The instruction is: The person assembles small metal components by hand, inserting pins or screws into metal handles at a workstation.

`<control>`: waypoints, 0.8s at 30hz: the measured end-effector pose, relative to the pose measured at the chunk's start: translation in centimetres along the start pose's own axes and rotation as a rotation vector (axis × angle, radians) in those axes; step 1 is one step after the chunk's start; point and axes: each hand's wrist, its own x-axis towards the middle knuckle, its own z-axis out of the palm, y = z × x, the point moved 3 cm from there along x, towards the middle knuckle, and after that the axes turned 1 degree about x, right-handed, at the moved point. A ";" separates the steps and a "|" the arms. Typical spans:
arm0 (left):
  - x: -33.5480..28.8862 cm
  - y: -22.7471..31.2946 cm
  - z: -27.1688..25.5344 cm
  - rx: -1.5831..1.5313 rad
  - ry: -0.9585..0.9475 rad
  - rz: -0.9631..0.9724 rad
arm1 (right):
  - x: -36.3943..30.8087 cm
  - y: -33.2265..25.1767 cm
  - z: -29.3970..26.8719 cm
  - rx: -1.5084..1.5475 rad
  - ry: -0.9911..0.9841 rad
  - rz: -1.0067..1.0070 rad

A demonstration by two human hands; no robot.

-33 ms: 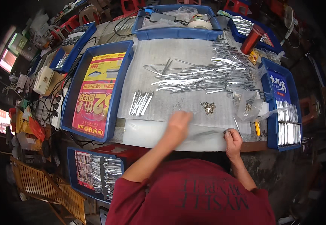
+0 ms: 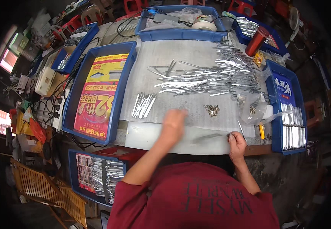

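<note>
My left hand (image 2: 173, 124) is smeared by motion over the near part of the white foam sheet (image 2: 180, 53); whether its fingers hold anything is hidden. My right hand (image 2: 237, 145) is closed at the table's front edge, thumb against fingers, with something small and dark at the fingertips that I cannot make out. Beside it lies a thin metal rod (image 2: 241, 129). A heap of small brass-coloured metal parts (image 2: 212, 110) sits between and beyond the hands. Left of my left hand is a small group of shiny metal strips (image 2: 144, 105). Farther back spreads a large pile of similar strips (image 2: 207, 78).
Blue trays stand around the sheet: one lined with a printed poster (image 2: 132, 68) at left, one with strips (image 2: 304, 133) at right, one with bags (image 2: 180, 36) behind. A plastic bag (image 2: 251, 108), yellow cutter (image 2: 262, 131) and red flask (image 2: 257, 41) are at right. A lower tray (image 2: 72, 168) holds strips.
My left hand has shifted a little to the left. My right hand stays in place.
</note>
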 end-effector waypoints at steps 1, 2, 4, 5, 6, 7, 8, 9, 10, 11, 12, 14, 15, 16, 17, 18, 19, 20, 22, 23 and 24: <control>0.3 -2.0 -1.6 0.038 0.050 -0.070 | 0.0 -0.2 0.1 0.005 -0.009 0.002; 0.5 -3.9 -2.9 0.073 0.095 -0.140 | 0.1 -0.1 0.1 0.008 -0.013 0.001; 1.4 -6.2 -5.6 0.179 0.188 -0.247 | 0.1 -0.3 0.1 -0.064 -0.005 -0.054; 1.5 -7.5 -6.2 0.183 0.189 -0.247 | 0.1 -0.3 0.1 -0.061 -0.008 -0.055; 1.1 -9.2 -6.9 0.228 0.231 -0.290 | 0.1 -0.3 0.2 -0.059 -0.009 -0.047; 0.8 -10.4 -7.2 0.263 0.269 -0.329 | 0.1 -0.3 0.2 -0.064 -0.003 -0.038; 0.7 -11.1 -7.3 0.263 0.270 -0.327 | 0.1 -0.3 0.2 -0.063 -0.002 -0.039; 0.7 -11.7 -7.3 0.306 0.238 -0.354 | 0.2 -0.4 0.2 -0.066 -0.008 -0.039; 0.7 -12.1 -7.3 0.348 0.207 -0.380 | 0.2 -0.4 0.1 -0.071 -0.014 -0.039; 0.6 -12.4 -7.4 0.345 0.206 -0.376 | 0.3 -0.5 0.2 -0.072 -0.010 -0.040; 0.6 -12.4 -7.3 0.363 0.178 -0.354 | 0.3 -0.6 0.2 -0.097 -0.011 -0.052; 1.1 -12.4 -7.0 0.373 0.149 -0.326 | 0.3 -0.8 0.2 -0.126 -0.004 -0.066; 1.6 -12.0 -7.2 0.421 0.121 -0.322 | 0.4 -1.1 0.2 -0.165 -0.013 -0.091; 2.1 -11.7 -7.3 0.469 0.093 -0.317 | 0.5 -1.3 0.2 -0.204 -0.021 -0.116; 2.7 -11.7 -7.1 0.428 0.122 -0.292 | 0.5 -1.3 0.2 -0.208 -0.013 -0.117; 3.4 -11.7 -7.0 0.425 0.124 -0.289 | 0.6 -1.5 0.3 -0.218 -0.024 -0.124; 4.3 -11.7 -6.8 0.361 0.133 -0.267 | 0.6 -1.6 0.3 -0.230 -0.034 -0.131; 5.3 -11.7 -6.5 0.296 0.141 -0.243 | 0.6 -1.5 0.2 -0.233 -0.028 -0.134; 7.5 -12.7 -5.6 0.259 0.115 -0.189 | 0.5 -1.2 0.2 -0.235 -0.036 -0.115; 8.5 -13.3 -5.0 0.225 0.086 -0.140 | 0.5 -1.2 0.3 -0.236 -0.031 -0.120; 9.6 -13.9 -4.3 0.218 0.088 -0.132 | 0.5 -1.2 0.3 -0.246 -0.030 -0.127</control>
